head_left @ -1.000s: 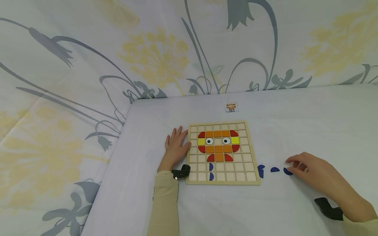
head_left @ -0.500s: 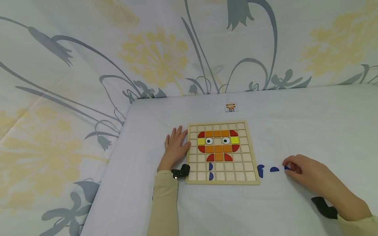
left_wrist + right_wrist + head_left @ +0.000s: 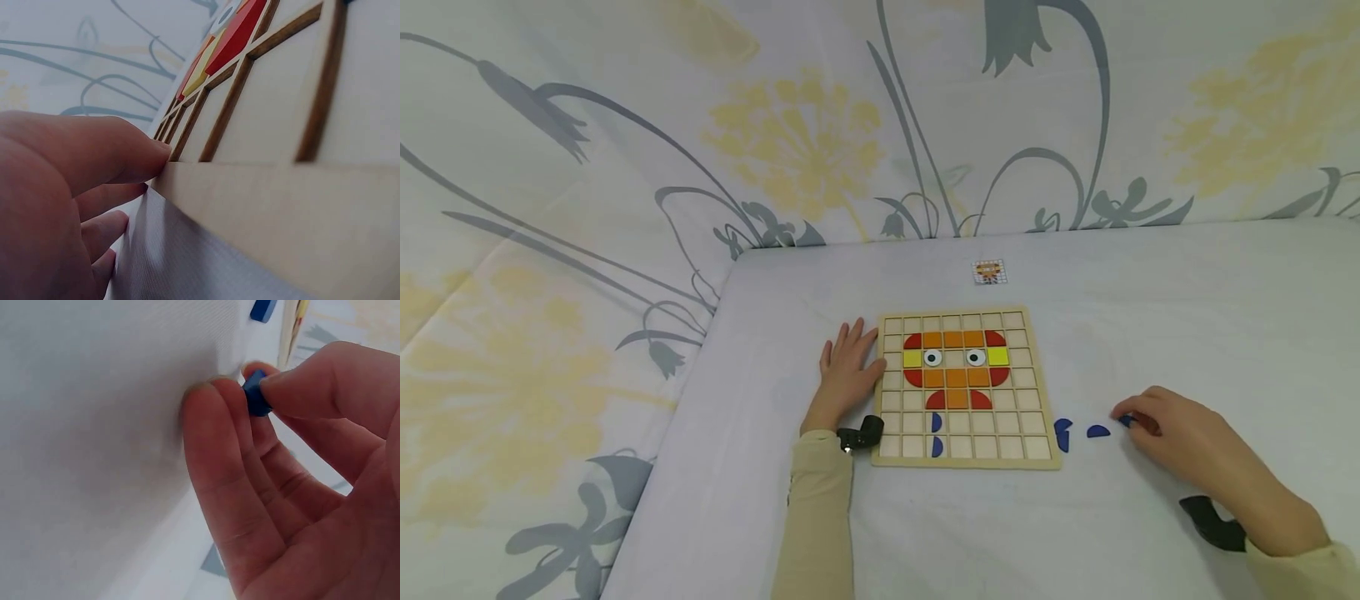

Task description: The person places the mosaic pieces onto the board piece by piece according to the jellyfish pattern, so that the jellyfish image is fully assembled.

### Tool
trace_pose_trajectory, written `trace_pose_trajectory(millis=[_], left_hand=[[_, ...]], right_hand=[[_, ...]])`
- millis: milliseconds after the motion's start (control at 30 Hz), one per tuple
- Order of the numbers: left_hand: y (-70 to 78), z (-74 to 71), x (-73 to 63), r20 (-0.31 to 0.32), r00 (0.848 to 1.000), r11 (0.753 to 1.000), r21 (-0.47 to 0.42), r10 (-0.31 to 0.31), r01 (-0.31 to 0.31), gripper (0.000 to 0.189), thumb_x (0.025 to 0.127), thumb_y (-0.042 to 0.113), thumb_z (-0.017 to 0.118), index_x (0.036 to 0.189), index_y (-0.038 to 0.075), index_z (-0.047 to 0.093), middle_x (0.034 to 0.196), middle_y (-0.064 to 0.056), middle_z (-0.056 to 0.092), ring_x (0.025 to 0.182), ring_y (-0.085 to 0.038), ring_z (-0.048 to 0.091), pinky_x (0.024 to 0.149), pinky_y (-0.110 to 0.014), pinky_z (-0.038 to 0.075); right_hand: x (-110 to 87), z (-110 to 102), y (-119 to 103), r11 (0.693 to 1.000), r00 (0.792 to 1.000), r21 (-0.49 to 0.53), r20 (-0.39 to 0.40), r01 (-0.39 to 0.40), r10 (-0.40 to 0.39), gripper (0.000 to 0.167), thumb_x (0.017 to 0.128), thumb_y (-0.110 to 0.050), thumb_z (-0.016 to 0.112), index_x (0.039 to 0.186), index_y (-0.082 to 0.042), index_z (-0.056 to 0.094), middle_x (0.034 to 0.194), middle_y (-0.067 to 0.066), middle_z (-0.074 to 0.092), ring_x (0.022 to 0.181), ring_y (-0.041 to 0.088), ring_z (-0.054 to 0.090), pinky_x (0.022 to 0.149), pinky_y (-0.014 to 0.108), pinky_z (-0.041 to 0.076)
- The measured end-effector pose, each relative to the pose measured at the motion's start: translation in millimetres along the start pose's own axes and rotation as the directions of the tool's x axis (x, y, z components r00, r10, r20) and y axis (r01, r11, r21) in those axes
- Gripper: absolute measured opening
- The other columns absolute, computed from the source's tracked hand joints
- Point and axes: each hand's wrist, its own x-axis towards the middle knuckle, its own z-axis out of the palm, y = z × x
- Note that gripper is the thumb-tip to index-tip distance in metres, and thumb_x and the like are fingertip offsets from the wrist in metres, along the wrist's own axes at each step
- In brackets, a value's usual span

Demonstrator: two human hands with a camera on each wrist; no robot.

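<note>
A square wooden grid board (image 3: 889, 462) lies on the white cloth, with red, orange and yellow tiles and two eye tiles set in its upper cells. Two blue half-round tiles (image 3: 937, 422) sit in its lower left cells. My left hand (image 3: 844, 379) rests along the board's left edge, fingers spread; in the left wrist view the thumb (image 3: 140, 156) touches the frame. To the right of the board, my right hand (image 3: 1180, 433) pinches a blue half-round tile (image 3: 255, 395) between thumb and fingers. Much of that tile is hidden by the fingertips.
Loose blue half-round tiles lie between the board and my right hand: one alone (image 3: 1098, 431) and two close together (image 3: 1063, 435) at the board's right edge. A small picture card (image 3: 989, 272) lies beyond the board. Patterned fabric (image 3: 820, 125) rises behind the table.
My right hand has closed its fingers on the rightmost blue tile and picked it up, shifting slightly left with it. The left hand stays at the board's edge.
</note>
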Motion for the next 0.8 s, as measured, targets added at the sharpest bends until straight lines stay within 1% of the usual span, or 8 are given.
trace_pose_trajectory(millis=[100, 200, 300, 400, 633, 800], left_hand=[[0.1, 0.0, 0.6, 0.004, 1.000, 1.000, -0.001, 0.004, -0.004, 0.052, 0.088, 0.029, 0.047, 0.137, 0.014, 0.037, 0.148, -0.005, 0.015, 0.135, -0.022, 0.003, 0.104, -0.045, -0.003], [0.3, 0.2, 0.8, 0.006, 1.000, 1.000, -0.003, 0.004, -0.004, 0.052, 0.089, 0.029, 0.047, 0.137, 0.015, 0.036, 0.148, -0.004, 0.015, 0.135, -0.021, 0.003, 0.104, -0.045, -0.004], [0.2, 0.5, 1.2, 0.009, 1.000, 1.000, -0.002, 0.000, 0.000, 0.052, 0.089, 0.029, 0.047, 0.138, 0.015, 0.036, 0.148, -0.004, 0.014, 0.135, -0.020, 0.002, 0.105, -0.044, -0.004], [-0.1, 0.6, 1.4, 0.010, 1.000, 1.000, -0.004, -0.002, 0.002, 0.052, 0.089, 0.030, 0.048, 0.138, 0.015, 0.036, 0.148, -0.003, 0.014, 0.135, -0.020, 0.002, 0.104, -0.044, -0.004], [-0.7, 0.5, 0.7, 0.005, 1.000, 1.000, 0.000, -0.001, 0.001, 0.052, 0.089, 0.029, 0.048, 0.138, 0.015, 0.036, 0.148, -0.004, 0.015, 0.135, -0.021, 0.002, 0.104, -0.045, -0.004], [-1.7, 0.9, 1.0, 0.006, 1.000, 1.000, -0.002, 0.000, 0.000, 0.052, 0.089, 0.029, 0.049, 0.137, 0.015, 0.037, 0.148, -0.004, 0.015, 0.135, -0.021, 0.002, 0.104, -0.045, -0.003]], right_hand=[[3.4, -2, -7, 1.000, 1.000, 0.019, -0.023, 0.016, -0.016, 0.015, 0.076, -0.007, 0.061, 0.090, -0.010, 0.065, 0.076, -0.004, 0.051, 0.067, 0.013, 0.045, 0.057, 0.029, 0.041], [8.0, -4, -16, 0.997, 1.000, 0.077, -0.019, 0.024, -0.022, 0.015, 0.078, -0.008, 0.062, 0.093, -0.008, 0.064, 0.080, -0.003, 0.056, 0.070, 0.014, 0.051, 0.061, 0.034, 0.045], [14.0, -5, -28, 0.992, 1.000, 0.125, -0.003, 0.030, -0.030, 0.016, 0.080, -0.010, 0.062, 0.096, -0.008, 0.063, 0.083, -0.003, 0.059, 0.073, 0.015, 0.054, 0.064, 0.035, 0.048], [21.1, -2, -43, 0.985, 0.998, 0.161, 0.006, 0.058, -0.060, 0.017, 0.080, -0.013, 0.064, 0.096, -0.010, 0.063, 0.083, -0.005, 0.060, 0.073, 0.013, 0.054, 0.065, 0.034, 0.048], [37.7, 14, -77, 0.954, 0.989, 0.273, 0.049, 0.121, -0.139, 0.014, 0.081, -0.015, 0.064, 0.095, -0.015, 0.064, 0.081, -0.009, 0.059, 0.073, 0.009, 0.051, 0.066, 0.029, 0.046], [49.7, 27, -98, 0.931, 0.981, 0.326, 0.044, 0.164, -0.188, 0.013, 0.081, -0.015, 0.065, 0.094, -0.014, 0.065, 0.083, -0.009, 0.059, 0.073, 0.009, 0.051, 0.068, 0.029, 0.046]])
